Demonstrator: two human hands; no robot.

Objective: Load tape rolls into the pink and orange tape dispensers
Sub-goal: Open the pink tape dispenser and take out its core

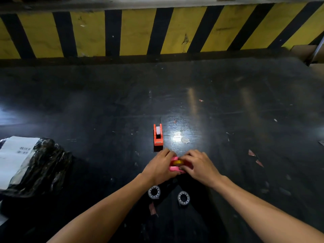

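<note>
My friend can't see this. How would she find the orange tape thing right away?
Start at the yellow-and-black striped wall and come down the dark table toward the two hands. The orange dispenser stands alone just beyond them, with a white roll in it. The other dispenser is pink and held in the hands.

Probably a warehouse: hazard-striped barrier, scuffed black floor, wrapped, labelled parcel.
</note>
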